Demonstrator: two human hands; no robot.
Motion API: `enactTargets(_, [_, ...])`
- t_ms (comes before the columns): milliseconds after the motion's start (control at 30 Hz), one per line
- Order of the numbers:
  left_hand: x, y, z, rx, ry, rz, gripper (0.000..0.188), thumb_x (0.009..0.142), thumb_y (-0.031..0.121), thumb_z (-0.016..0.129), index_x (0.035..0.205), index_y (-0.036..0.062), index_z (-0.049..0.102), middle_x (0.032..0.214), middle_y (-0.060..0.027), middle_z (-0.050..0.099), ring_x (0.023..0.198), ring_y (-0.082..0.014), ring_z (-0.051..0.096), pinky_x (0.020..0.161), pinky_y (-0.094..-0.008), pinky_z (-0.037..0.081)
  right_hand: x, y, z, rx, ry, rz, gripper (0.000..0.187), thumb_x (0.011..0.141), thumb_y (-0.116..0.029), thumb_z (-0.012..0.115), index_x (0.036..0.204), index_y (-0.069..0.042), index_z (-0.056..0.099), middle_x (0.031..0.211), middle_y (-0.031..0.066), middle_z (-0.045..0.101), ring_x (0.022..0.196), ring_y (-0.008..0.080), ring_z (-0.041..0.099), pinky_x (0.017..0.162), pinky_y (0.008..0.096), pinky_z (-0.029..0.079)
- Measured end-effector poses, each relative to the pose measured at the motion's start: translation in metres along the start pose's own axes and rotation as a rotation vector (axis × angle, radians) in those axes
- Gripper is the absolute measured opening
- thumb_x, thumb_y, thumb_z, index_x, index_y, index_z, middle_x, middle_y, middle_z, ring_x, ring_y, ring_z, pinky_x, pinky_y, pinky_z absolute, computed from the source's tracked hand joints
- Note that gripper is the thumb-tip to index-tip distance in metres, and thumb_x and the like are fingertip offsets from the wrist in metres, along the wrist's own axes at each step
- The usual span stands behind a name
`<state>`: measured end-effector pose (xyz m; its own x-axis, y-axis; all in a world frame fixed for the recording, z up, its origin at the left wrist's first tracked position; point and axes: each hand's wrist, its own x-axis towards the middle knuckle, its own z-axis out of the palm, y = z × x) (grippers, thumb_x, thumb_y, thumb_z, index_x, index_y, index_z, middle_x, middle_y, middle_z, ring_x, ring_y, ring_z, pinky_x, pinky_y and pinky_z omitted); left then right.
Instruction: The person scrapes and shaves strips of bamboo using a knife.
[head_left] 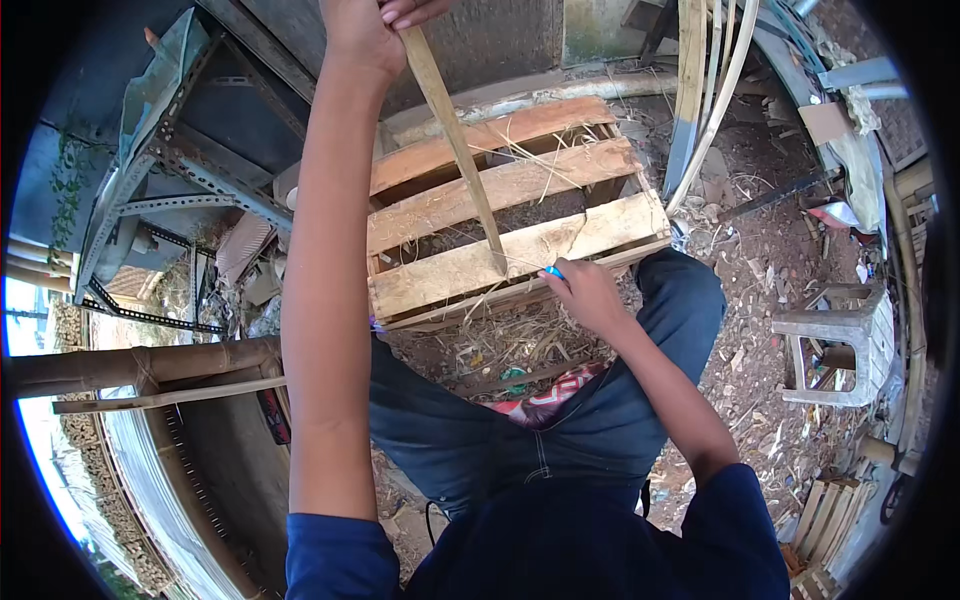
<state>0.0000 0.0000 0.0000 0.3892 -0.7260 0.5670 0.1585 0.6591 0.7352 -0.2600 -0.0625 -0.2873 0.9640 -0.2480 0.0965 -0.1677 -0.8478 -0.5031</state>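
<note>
My left hand [365, 32], at the top edge with the arm stretched far out, is closed round the upper end of a long split-bamboo strip [455, 140]. The strip slants down to the right, and its lower end sits on the nearest slat of a wooden pallet [430, 285]. Low on the strip, my right hand [592, 295] is closed on a knife with a blue handle [554, 271]. Its thin blade points left at the strip's lower end; whether it touches I cannot tell. Part of my left hand is cut off by the frame.
Pale shavings litter the ground around the pallet. A grey plastic stool [838, 335] lies at the right. Long strips [715, 95] lean behind the pallet's right end. A perforated metal frame [190, 180] stands at the left, with a bamboo pole [140, 368] nearer me.
</note>
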Motion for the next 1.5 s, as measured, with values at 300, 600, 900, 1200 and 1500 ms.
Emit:
enactTargets(300, [-0.003, -0.003, 0.011, 0.027, 0.059, 0.030, 0.056, 0.089, 0.066, 0.041, 0.062, 0.0176, 0.034, 0.043, 0.0076, 0.028, 0.032, -0.0027, 0.025, 0.029, -0.0168, 0.024, 0.091, -0.058, -0.099, -0.201, 0.324, -0.386, 0.032, 0.092, -0.031, 0.057, 0.074, -0.006, 0.049, 0.059, 0.0100, 0.055, 0.049, 0.0295, 0.056, 0.044, 0.0397, 0.043])
enactTargets(600, [0.002, -0.011, 0.018, 0.188, 0.095, 0.032, 0.056, 0.088, 0.068, 0.041, 0.063, 0.0183, 0.034, 0.044, 0.0087, 0.028, 0.033, -0.0021, 0.026, 0.030, -0.0165, 0.024, 0.058, -0.010, -0.021, -0.233, 0.084, -0.344, 0.032, 0.091, -0.034, 0.056, 0.075, -0.007, 0.052, 0.055, 0.0114, 0.059, 0.047, 0.0306, 0.059, 0.044, 0.0425, 0.046])
enactTargets(900, [0.004, -0.016, 0.046, 0.232, 0.135, -0.042, 0.058, 0.085, 0.072, 0.043, 0.064, 0.0188, 0.033, 0.045, 0.0095, 0.028, 0.034, -0.0020, 0.026, 0.030, -0.0168, 0.024, 0.041, -0.013, 0.019, -0.188, 0.054, -0.166, 0.031, 0.091, -0.034, 0.056, 0.078, -0.005, 0.056, 0.058, 0.0147, 0.061, 0.054, 0.0321, 0.063, 0.048, 0.0433, 0.049])
enactTargets(1200, [0.006, -0.020, 0.048, 0.293, 0.169, 0.016, 0.059, 0.084, 0.073, 0.043, 0.065, 0.0181, 0.032, 0.045, 0.0088, 0.027, 0.034, -0.0035, 0.025, 0.030, -0.0186, 0.023, 0.045, -0.043, -0.012, -0.224, 0.105, -0.072, 0.030, 0.092, -0.031, 0.054, 0.076, -0.006, 0.055, 0.055, 0.0125, 0.059, 0.051, 0.0308, 0.062, 0.045, 0.0403, 0.049])
enactTargets(1500, [0.017, -0.041, 0.046, 0.536, 0.325, 0.144, 0.057, 0.089, 0.068, 0.042, 0.063, 0.0186, 0.030, 0.049, 0.0085, 0.025, 0.041, -0.0055, 0.027, 0.040, -0.0237, 0.022, 0.031, -0.024, 0.014, -0.157, 0.246, -0.019, 0.031, 0.092, -0.030, 0.055, 0.074, -0.005, 0.051, 0.052, 0.0143, 0.057, 0.048, 0.0332, 0.061, 0.043, 0.0421, 0.048])
